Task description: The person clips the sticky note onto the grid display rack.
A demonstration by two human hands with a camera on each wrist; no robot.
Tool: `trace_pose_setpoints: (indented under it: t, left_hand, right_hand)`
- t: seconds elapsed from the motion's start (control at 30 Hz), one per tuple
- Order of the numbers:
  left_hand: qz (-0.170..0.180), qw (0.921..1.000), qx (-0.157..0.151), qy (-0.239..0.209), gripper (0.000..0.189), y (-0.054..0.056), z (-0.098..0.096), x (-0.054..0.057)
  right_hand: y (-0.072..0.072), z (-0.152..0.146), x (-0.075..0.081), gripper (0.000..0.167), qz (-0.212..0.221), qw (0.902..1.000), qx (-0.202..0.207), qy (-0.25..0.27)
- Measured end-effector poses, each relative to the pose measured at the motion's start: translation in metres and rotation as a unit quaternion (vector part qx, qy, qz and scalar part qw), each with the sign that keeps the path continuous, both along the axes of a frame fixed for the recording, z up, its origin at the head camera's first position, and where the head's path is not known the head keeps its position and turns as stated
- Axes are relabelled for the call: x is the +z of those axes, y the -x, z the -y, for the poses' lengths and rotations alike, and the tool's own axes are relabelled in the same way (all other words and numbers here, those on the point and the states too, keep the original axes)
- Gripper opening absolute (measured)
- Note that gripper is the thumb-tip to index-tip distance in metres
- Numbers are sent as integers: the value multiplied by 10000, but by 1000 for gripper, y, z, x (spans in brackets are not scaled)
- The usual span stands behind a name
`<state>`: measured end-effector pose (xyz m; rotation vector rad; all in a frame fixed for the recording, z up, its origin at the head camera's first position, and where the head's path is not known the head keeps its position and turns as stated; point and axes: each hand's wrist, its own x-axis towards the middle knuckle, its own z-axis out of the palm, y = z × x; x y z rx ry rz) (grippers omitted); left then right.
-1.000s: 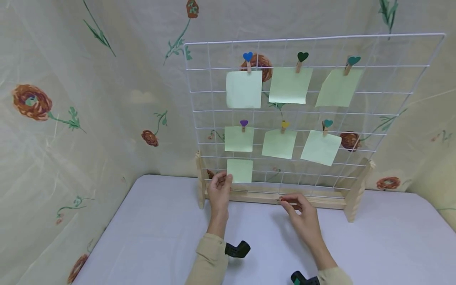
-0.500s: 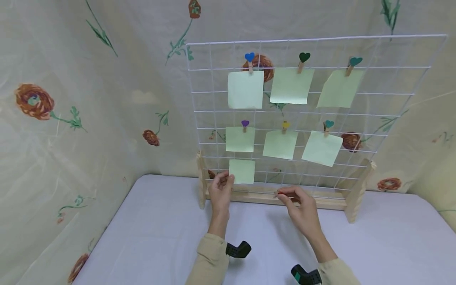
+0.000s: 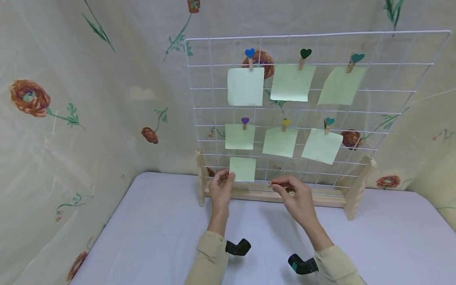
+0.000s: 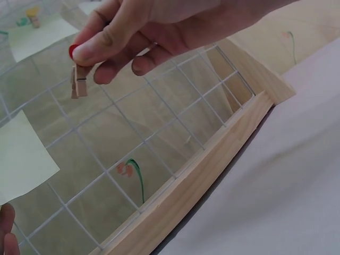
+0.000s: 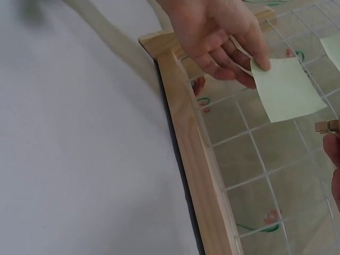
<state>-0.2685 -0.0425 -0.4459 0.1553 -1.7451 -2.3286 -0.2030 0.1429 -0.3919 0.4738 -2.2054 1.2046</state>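
My left hand (image 3: 220,194) pinches the lower left corner of a pale green paper note (image 3: 243,170) between thumb and fingers. The note lies against the lower left of a white wire grid (image 3: 317,35). To its right, my right hand (image 3: 297,200) pinches a small wooden clothespin (image 4: 79,86) with a red top, mostly covered by the thumb and fingers. In the left wrist view its wooden legs point down, in front of the wires. The right wrist view shows the clothespin tip (image 5: 323,127) a short gap away from the note's edge.
Several green notes hang above in two rows, held by clothespins with coloured hearts, such as a blue heart (image 3: 250,53) and a yellow heart (image 3: 286,122). A wooden stand (image 3: 352,202) supports the grid on a white-covered table (image 3: 164,237). Behind hangs a flowered cloth (image 3: 117,99).
My right hand has moved up and left with the clothespin, closer to the note. My left hand still holds the note in nearly the same place.
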Motion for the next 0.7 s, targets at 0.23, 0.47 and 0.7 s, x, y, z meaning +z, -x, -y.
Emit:
trace_pose_setpoints:
  t: [0.23, 0.47, 0.7]
  left_hand:
    - [-54, 10000, 63, 44, 25, 8, -2, -11]
    - [-69, 9999, 15, 96, 25, 7, -1, -9]
    - [-11, 10000, -61, -2, 24, 6, -1, -5]
  right_hand:
    - [7, 7, 4, 12, -195, 9996, 209, -33]
    - [12, 9, 10, 11, -236, 9995, 191, -4]
    - [15, 13, 17, 11, -94, 9992, 387, 47]
